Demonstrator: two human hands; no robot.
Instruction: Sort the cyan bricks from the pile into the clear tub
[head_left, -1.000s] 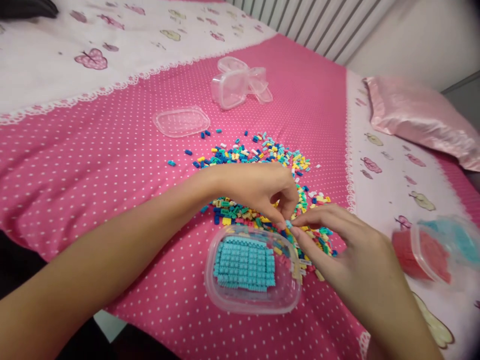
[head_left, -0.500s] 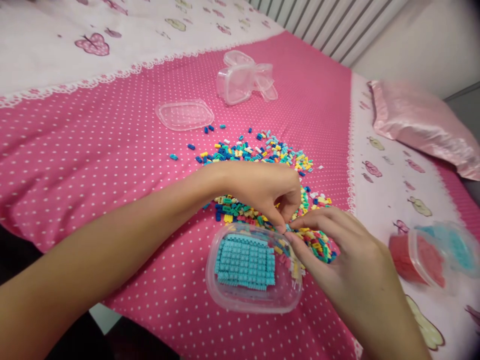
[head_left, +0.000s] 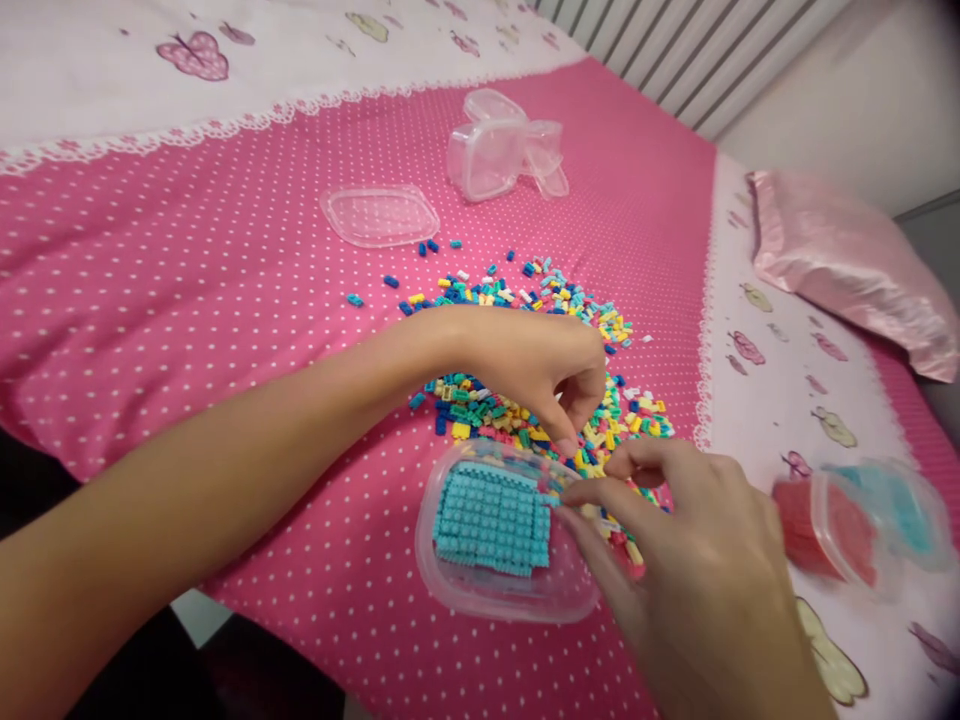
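Clear, smooth, glossy plastic: tub (head_left: 559,600), lower centre; lid (head_left: 380,216) and containers (head_left: 489,158), upper centre. Light-blue brick block (head_left: 491,522) in the tub: plastic, rough with studs, low sheen. Loose bricks (head_left: 487,408), centre: plastic. Bedsheet (head_left: 225,240): matt cloth; lacy trim (head_left: 256,119), upper left. Pillow (head_left: 855,268), right edge: satiny, shiny cloth.

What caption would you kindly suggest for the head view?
The right hand holds a blue brick at a clear tub.

There are two hands (head_left: 694,535), one slab (head_left: 491,520) and probably hundreds of bricks (head_left: 472,412).
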